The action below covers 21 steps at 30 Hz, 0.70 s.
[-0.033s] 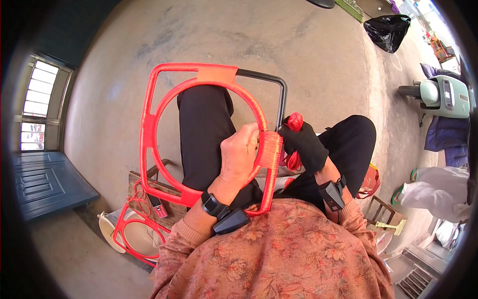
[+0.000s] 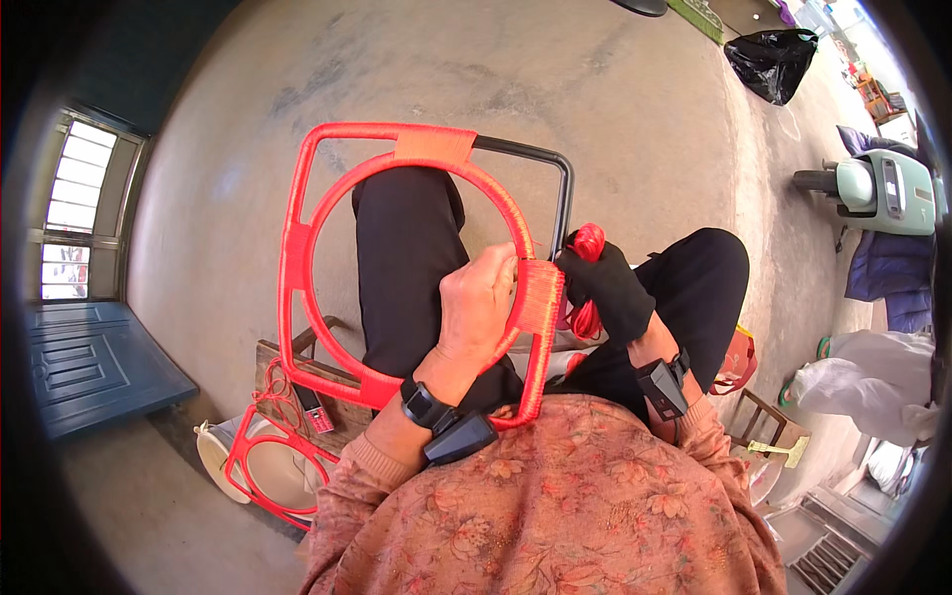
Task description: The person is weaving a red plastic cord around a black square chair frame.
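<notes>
A rounded square metal frame with an inner ring (image 2: 296, 238) rests across my lap, mostly wrapped in red cord. Its upper right corner is a bare black bar (image 2: 567, 193). My left hand (image 2: 476, 302) is closed around the ring's right side, beside the broad wrapped joint (image 2: 539, 297); its fingertips are partly hidden. My right hand (image 2: 617, 297), in a black glove, grips a bundle of red cord (image 2: 588, 241) just right of that joint. The right fingertips are close to the lower end of the bare bar; whether they touch it I cannot tell.
At lower left, a second red frame (image 2: 232, 466) leans by a pale bucket (image 2: 212, 451). A keypad phone (image 2: 315, 416) lies on a wooden surface (image 2: 270, 359). Far right are a black plastic bag (image 2: 772, 64), a pale green scooter-like machine (image 2: 883, 193) and dark blue cloth (image 2: 883, 268).
</notes>
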Each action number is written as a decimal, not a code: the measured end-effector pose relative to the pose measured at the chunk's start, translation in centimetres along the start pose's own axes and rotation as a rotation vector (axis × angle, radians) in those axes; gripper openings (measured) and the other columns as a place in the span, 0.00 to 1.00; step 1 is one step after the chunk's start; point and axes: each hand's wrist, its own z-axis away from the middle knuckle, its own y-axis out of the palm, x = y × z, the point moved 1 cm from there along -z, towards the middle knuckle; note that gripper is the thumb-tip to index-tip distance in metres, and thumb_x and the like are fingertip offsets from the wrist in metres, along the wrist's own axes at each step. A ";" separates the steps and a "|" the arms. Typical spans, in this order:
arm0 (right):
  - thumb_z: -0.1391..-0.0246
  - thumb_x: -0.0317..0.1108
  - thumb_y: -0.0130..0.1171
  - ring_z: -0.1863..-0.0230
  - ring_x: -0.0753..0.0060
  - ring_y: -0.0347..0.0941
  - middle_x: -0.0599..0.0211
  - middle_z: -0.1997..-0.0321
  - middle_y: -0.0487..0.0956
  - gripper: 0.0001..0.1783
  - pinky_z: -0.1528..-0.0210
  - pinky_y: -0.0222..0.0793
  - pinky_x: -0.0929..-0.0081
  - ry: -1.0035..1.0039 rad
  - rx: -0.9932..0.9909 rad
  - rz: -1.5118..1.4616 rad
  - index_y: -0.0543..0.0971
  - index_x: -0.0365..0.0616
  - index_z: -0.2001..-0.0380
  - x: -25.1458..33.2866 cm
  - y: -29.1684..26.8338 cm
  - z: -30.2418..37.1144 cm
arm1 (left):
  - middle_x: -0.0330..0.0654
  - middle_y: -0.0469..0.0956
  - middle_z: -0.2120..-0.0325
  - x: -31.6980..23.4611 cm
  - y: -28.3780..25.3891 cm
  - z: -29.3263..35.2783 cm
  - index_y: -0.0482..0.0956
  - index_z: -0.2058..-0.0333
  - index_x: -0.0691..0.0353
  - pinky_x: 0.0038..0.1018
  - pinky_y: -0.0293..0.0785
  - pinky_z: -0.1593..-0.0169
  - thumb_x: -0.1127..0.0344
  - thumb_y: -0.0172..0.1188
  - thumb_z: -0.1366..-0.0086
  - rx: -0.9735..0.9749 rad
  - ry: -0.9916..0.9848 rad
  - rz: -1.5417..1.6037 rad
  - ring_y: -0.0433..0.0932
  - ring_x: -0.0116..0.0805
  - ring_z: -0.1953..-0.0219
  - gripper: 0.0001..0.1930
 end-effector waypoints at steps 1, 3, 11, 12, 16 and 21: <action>0.43 0.41 0.61 0.83 0.80 0.68 0.71 0.83 0.73 0.14 0.78 0.63 0.78 -0.010 -0.005 -0.028 0.77 0.41 0.72 0.0 0.0 0.0 | 0.43 0.75 0.80 0.1 0.0 -0.2 0.78 0.60 0.67 0.22 0.73 0.74 0.75 0.57 0.33 0.001 0.070 -0.036 0.76 0.21 0.78 0.05; 0.45 0.41 0.63 0.84 0.81 0.67 0.71 0.85 0.72 0.13 0.80 0.62 0.78 -0.003 -0.013 -0.067 0.77 0.42 0.73 -0.1 0.2 -0.1 | 0.41 0.76 0.80 0.4 0.1 -0.4 0.78 0.60 0.68 0.22 0.74 0.73 0.75 0.57 0.33 0.013 0.035 -0.030 0.76 0.21 0.77 0.05; 0.40 0.43 0.57 0.66 0.69 0.78 0.61 0.67 0.80 0.17 0.65 0.74 0.74 -0.099 -0.129 -0.486 0.78 0.38 0.59 -1.8 -5.4 0.4 | 0.30 0.76 0.73 0.2 0.4 0.1 0.78 0.61 0.68 0.17 0.69 0.71 0.66 0.53 0.28 0.163 -0.504 0.636 0.73 0.17 0.74 0.10; 0.40 0.41 0.57 0.61 0.65 0.79 0.62 0.62 0.80 0.16 0.63 0.75 0.72 -0.202 -0.165 -0.556 0.78 0.37 0.59 -2.4 -7.8 0.9 | 0.30 0.77 0.73 0.2 0.2 0.1 0.78 0.61 0.68 0.17 0.69 0.69 0.65 0.52 0.27 0.202 -0.553 0.694 0.72 0.16 0.72 0.11; 0.38 0.50 0.56 0.57 0.70 0.78 0.61 0.54 0.80 0.24 0.57 0.73 0.74 -0.374 -0.516 -0.633 0.76 0.39 0.51 -6.2 -21.2 3.5 | 0.32 0.78 0.70 0.0 0.3 -0.1 0.78 0.61 0.67 0.17 0.70 0.65 0.63 0.51 0.26 0.250 -0.651 0.913 0.73 0.15 0.68 0.13; 0.39 0.53 0.57 0.59 0.72 0.74 0.66 0.58 0.78 0.26 0.53 0.71 0.76 -0.464 -0.920 -0.822 0.75 0.39 0.52 -9.4 -34.9 8.1 | 0.36 0.79 0.67 -0.3 0.4 0.1 0.78 0.58 0.69 0.19 0.73 0.61 0.62 0.50 0.26 0.302 -0.686 0.986 0.76 0.19 0.67 0.14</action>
